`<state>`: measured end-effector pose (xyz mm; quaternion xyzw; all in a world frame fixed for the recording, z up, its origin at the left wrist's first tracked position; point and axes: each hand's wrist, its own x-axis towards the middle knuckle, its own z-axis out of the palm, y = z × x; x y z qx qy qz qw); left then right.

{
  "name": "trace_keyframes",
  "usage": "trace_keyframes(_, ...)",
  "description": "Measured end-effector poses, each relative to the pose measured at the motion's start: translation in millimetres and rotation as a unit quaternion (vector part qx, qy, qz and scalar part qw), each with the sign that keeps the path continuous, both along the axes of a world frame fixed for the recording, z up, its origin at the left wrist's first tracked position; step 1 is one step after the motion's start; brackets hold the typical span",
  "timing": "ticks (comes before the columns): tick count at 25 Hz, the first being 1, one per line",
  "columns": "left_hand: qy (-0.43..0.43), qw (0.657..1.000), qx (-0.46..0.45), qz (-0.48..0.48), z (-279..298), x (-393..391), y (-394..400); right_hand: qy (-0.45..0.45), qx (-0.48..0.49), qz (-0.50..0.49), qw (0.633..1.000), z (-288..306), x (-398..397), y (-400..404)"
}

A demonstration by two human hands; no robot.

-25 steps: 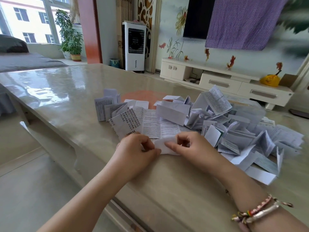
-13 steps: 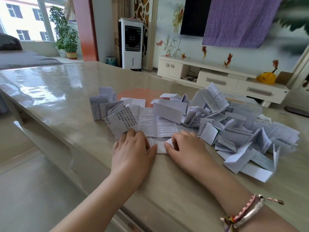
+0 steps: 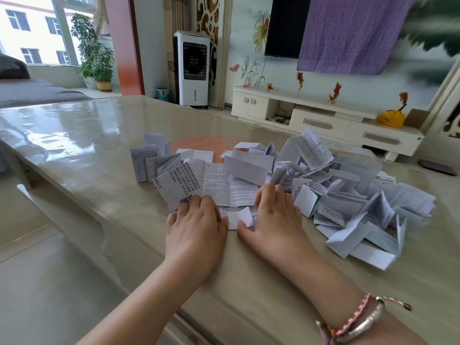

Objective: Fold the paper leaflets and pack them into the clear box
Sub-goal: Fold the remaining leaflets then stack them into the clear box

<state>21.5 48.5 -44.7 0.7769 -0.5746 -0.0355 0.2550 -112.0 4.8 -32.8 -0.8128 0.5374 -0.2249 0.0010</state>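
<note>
Your left hand (image 3: 196,220) and right hand (image 3: 273,215) press flat, fingers straight, on a leaflet (image 3: 235,216) left of the pile (image 3: 348,195).

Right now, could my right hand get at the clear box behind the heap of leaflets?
Probably yes, though awkwardly. The right hand lies flat on the leaflet being folded, and the clear box sits beyond the loose pile, partly buried. Reaching over the paper looks possible; nothing solid blocks it.

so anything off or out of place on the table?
Mostly no. The leaflets lie in a loose heap on the table, burying much of the clear box. Both hands press one leaflet flat.
</note>
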Motion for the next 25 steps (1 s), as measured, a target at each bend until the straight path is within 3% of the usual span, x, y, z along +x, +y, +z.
trace_keyframes(4,0.006,0.999,-0.026,-0.022,2.9,0.1,2.3,-0.023,0.055,-0.018,0.998,3.2,-17.2,-3.5)
trace_keyframes(7,-0.045,0.99,-0.066,-0.116,6.2,2.9,0.9,-0.06,0.084,0.0,0.995,4.0,-20.6,-8.9)
trace_keyframes(11,-0.125,0.97,-0.024,-0.207,14.9,11.6,-10.5,-0.159,0.034,0.036,0.986,5.4,-20.8,-17.6)
trace_keyframes(16,-0.145,0.953,-0.047,-0.263,19.9,27.4,-9.6,-0.157,-0.012,0.076,0.985,5.1,-25.5,-18.9)
trace_keyframes(21,-0.08,0.973,-0.16,-0.144,30.2,45.2,4.1,-0.075,-0.004,0.098,0.992,15.1,-17.0,-17.6)
trace_keyframes(25,-0.072,0.983,-0.165,-0.045,29.8,67.7,2.1,0.021,0.008,0.125,0.992,25.9,15.0,-18.9)
